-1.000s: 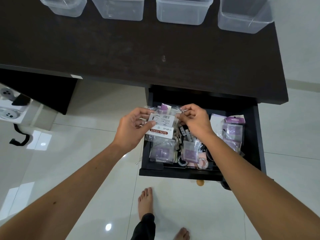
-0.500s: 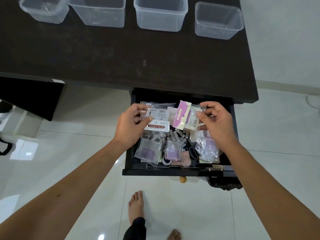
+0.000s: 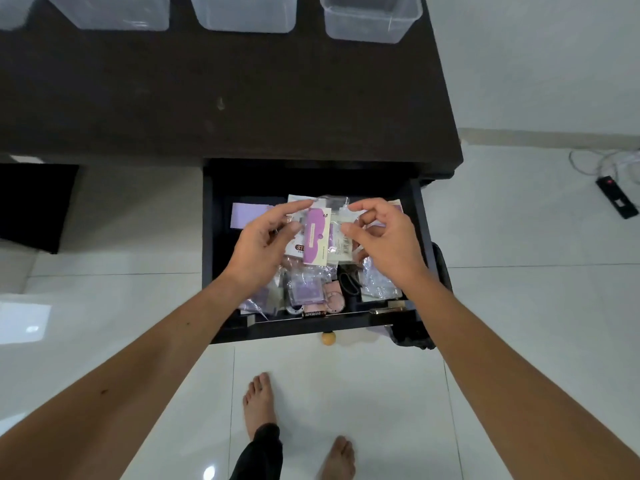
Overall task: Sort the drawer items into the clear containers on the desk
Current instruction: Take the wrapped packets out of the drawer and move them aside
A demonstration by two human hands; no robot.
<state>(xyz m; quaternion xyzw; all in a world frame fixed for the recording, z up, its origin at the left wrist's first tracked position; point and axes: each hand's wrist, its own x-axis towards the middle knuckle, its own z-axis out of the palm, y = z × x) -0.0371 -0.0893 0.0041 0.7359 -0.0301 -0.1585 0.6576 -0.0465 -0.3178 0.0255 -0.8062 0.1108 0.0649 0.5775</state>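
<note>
1. Two bare feet (image 3: pixel 259 400) are standing on the glossy white tiled floor (image 3: pixel 519 306), nearest the camera.
2. Beyond them, a black pull-out drawer (image 3: pixel 221 334) with a small round wooden knob (image 3: pixel 328 338) is sitting open, holding a jumble of small plastic-wrapped packets (image 3: pixel 304 289), a battery (image 3: pixel 313 314) along its front edge and a lilac card (image 3: pixel 247 216) at its back left.
3. The left hand (image 3: pixel 263 244) is hovering over the drawer with fingers curled around a white sticky-note packet with a red label (image 3: pixel 298 248), gripping it together with a purple-and-white carded packet (image 3: pixel 316 237).
4. The right hand (image 3: pixel 384 240) is pinching the edge of a clear cellophane packet with a barcode label (image 3: pixel 343 242) between thumb and curled fingers, just beside the purple card.
5. Farther off, the dark brown tabletop (image 3: pixel 242 105) is carrying clear plastic containers (image 3: pixel 370 19) in a row along its far edge.
6. A black power strip (image 3: pixel 616 197) is lying on the floor at right.
</note>
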